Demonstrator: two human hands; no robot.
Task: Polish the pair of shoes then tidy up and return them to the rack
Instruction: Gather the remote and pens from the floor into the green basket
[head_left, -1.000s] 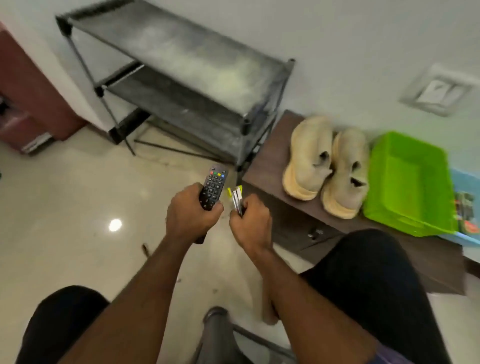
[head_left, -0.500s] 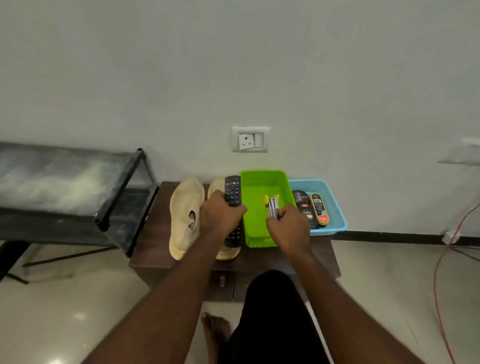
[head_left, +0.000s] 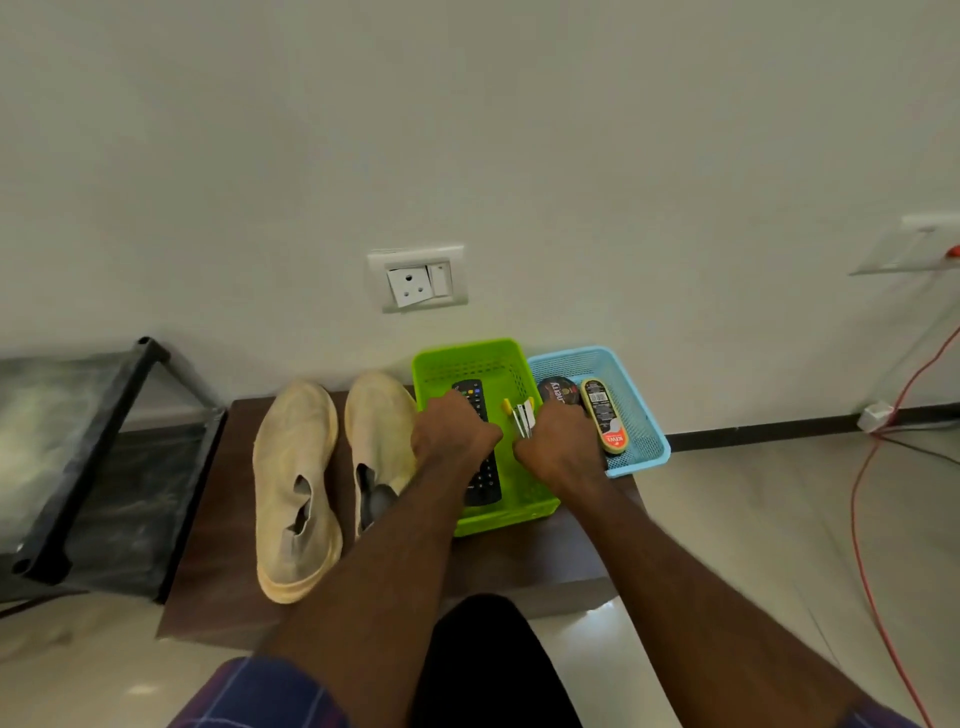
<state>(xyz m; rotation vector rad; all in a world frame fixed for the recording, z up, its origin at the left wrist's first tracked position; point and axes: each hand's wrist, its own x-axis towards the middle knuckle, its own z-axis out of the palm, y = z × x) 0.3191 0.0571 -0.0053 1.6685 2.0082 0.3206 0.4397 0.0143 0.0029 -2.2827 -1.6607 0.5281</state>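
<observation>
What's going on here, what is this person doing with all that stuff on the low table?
A person is tidying loose items into the green basket. The left hand grips a black remote over the basket, and the right hand holds a small bundle of yellow-tipped tools beside it. The pair of beige shoes sits untouched on the brown table, left of the basket. Shoe polish containers lie in the blue basket. The black rack stands at the left.

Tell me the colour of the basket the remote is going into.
Bright green basket, seen in the head view; the left hand holds the remote over it.
</observation>
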